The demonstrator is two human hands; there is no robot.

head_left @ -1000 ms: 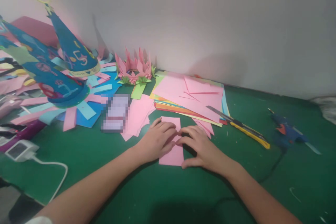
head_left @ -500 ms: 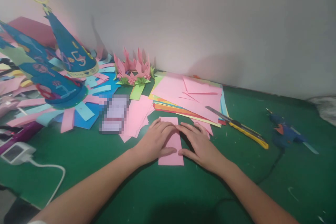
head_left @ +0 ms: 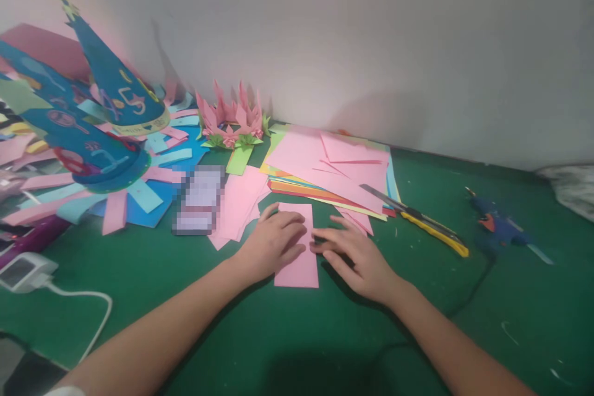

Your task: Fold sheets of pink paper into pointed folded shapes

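Note:
A pink paper rectangle (head_left: 297,272) lies upright before me on the green table (head_left: 232,334). My left hand (head_left: 273,238) rests over its left side, fingers stretched across the paper. At the right edge of the paper is my right hand (head_left: 357,253), its fingers apart and the fingertips by the edge; whether they touch it I cannot tell. Just behind my hands are loose pink paper pieces (head_left: 241,198) on the left and a stack of coloured paper sheets (head_left: 301,154), pink on top.
A yellow utility knife (head_left: 431,232) lies against the stack's right side. Farther right is a blue glue gun (head_left: 501,229) with a cord. On the left are a phone (head_left: 199,201), blue cone hats (head_left: 111,74), a pink paper crown (head_left: 232,117) and a white charger (head_left: 28,272).
My right hand has drawn back off the paper to its right edge, fingers spreading. My left fingers have slid slightly back. The view has shifted a little.

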